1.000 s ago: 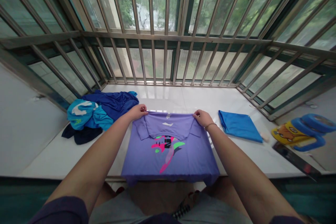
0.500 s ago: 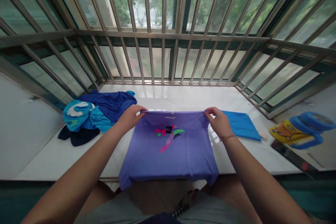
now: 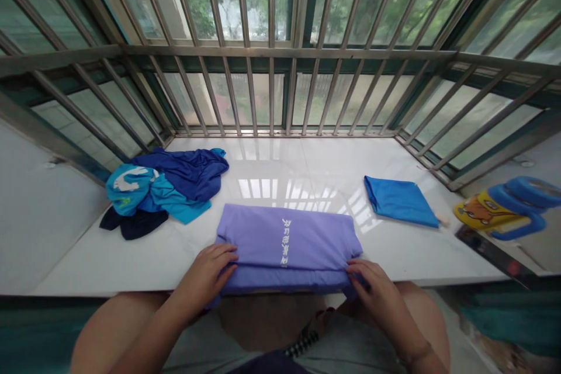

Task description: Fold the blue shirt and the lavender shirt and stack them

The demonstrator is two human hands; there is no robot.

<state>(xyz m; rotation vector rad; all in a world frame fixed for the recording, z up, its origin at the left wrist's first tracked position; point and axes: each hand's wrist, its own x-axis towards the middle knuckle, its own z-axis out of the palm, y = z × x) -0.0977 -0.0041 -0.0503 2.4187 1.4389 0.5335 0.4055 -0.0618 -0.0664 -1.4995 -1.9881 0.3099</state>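
Observation:
A purple T-shirt [image 3: 258, 236] lies folded over on itself at the front of the white ledge, its upper layer showing a column of white characters. Its lower part reaches the ledge's front edge. My left hand [image 3: 213, 269] grips the shirt's near left corner, fingers bent over the cloth. At the near right corner, my right hand [image 3: 370, 280] pinches the fabric between thumb and fingers. The colourful print is hidden by the fold.
A heap of blue and dark clothes [image 3: 175, 178] lies on the left of the white marble ledge [image 3: 280, 166]. To the right are a folded blue cloth [image 3: 401, 201] and a yellow bottle with a blue lid [image 3: 504, 207]. Metal bars [image 3: 289, 52] front the windows.
Both hands have come down and towards me with the shirt's far edge, doubling the cloth over. The printed front is now covered, and the white lettering shows.

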